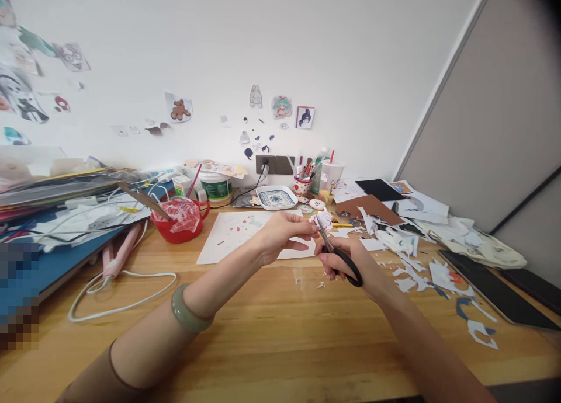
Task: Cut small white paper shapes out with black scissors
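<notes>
My right hand point(350, 257) is wrapped round the black handles of a pair of scissors point(353, 271). The blades point up and left, and their tips reach the fingertips of my left hand point(284, 235). Thumb and index finger of that hand are pinched on a small piece of white paper, mostly hidden by the fingers and blades. Behind and below my left hand lies a white sheet point(221, 233) scattered with tiny coloured cut-outs. A few white snippets point(322, 284) have fallen on the wooden table point(272, 333) below my hands.
Left of the sheet stands a red bowl point(175, 230) with crumpled plastic. A square patterned dish point(277, 197) and a cup of brushes point(302, 184) are at the back. Paper scraps point(407, 263) and a black tablet point(495, 289) spread rightward. A white cable point(127, 315) loops at left.
</notes>
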{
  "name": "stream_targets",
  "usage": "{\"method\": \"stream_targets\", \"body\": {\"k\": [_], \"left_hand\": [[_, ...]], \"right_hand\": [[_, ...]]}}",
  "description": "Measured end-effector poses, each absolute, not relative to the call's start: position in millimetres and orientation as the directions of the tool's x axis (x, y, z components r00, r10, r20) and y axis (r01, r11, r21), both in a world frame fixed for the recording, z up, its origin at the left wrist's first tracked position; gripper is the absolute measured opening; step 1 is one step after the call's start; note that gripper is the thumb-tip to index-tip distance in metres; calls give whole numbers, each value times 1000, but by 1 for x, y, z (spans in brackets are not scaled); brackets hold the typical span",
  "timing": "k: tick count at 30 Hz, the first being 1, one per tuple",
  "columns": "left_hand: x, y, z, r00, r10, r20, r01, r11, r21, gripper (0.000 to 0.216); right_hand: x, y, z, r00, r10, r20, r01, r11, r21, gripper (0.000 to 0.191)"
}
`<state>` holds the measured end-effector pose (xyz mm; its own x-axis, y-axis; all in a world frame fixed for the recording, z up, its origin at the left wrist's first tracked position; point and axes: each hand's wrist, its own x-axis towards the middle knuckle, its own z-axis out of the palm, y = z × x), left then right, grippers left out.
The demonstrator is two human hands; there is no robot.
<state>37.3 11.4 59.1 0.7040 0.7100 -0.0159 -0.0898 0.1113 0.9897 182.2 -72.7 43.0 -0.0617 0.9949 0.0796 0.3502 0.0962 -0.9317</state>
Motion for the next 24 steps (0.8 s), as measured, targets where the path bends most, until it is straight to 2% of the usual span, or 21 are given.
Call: {"method": "stream_targets", "body": {"k": [24], "left_hand": [[36,13,60,723,690,-10,-108,127,986,21]], "right_hand": [[179,-73,47,-41,995,87,324,96,-941,5]]}}
